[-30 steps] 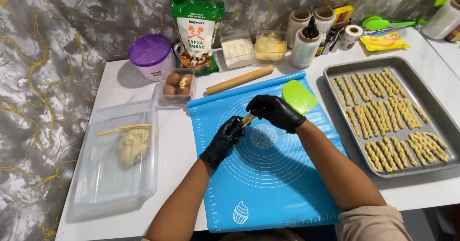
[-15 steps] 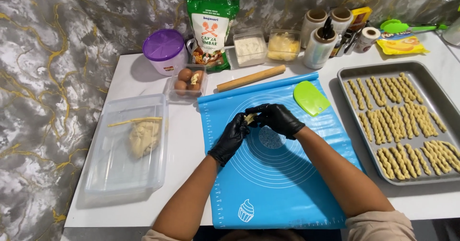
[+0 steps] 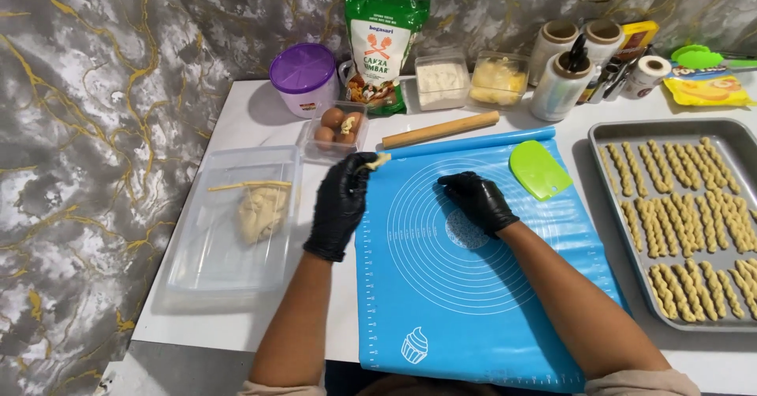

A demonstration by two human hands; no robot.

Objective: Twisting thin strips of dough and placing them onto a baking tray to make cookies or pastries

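Note:
Both my hands wear black gloves. My left hand (image 3: 341,200) is raised at the left edge of the blue silicone mat (image 3: 473,286), pinching a small piece of pale dough (image 3: 377,161) between its fingertips. It hovers between the mat and the clear plastic tub (image 3: 225,262), which holds a lump of dough (image 3: 260,211) and a thin dough strip (image 3: 246,184). My right hand (image 3: 479,199) rests on the mat's upper middle, fingers curled, nothing visible in it.
A metal tray (image 3: 599,140) at the right holds several rows of twisted dough sticks (image 3: 686,215). A green scraper (image 3: 538,170) and a wooden rolling pin (image 3: 440,130) lie by the mat's top. Behind stand an egg box (image 3: 335,124), purple-lidded tub (image 3: 303,77), flour bag (image 3: 381,45), containers and rolls.
My hands were together over the mat working the dough piece. Now they have parted: the left has carried the piece leftward toward the tub, the right stays on the mat.

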